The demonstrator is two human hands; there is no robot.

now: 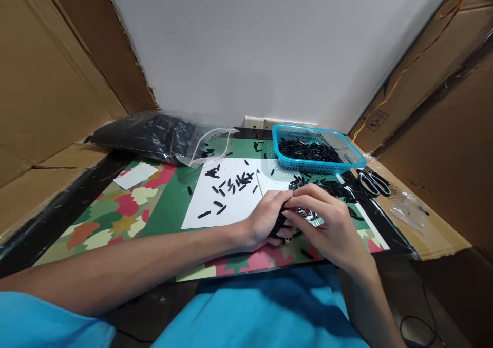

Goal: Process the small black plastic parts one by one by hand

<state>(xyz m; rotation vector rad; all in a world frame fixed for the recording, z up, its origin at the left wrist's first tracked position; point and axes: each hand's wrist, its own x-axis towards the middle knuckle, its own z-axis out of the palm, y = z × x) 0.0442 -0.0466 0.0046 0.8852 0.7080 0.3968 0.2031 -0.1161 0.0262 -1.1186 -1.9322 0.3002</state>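
My left hand (264, 222) is closed round a black item (280, 222) that looks like a bunch of small slim black pieces; its exact kind is hidden by the fingers. Bent over it from the right, my right hand (321, 217) has its fingertips pinched together against the same item. Loose slim black pieces (242, 179) are scattered over a white sheet (196, 204) left of the hands. Beyond the right hand, a denser heap of these pieces (333, 186) spreads over the table.
A blue basket (283, 161) at the back right holds many black pieces. Scissors (373, 182) and a small clear bag (410, 212) lie at the right. A large zip bag (154, 135) of black material stands back left. Cardboard walls (442, 81) flank the table.
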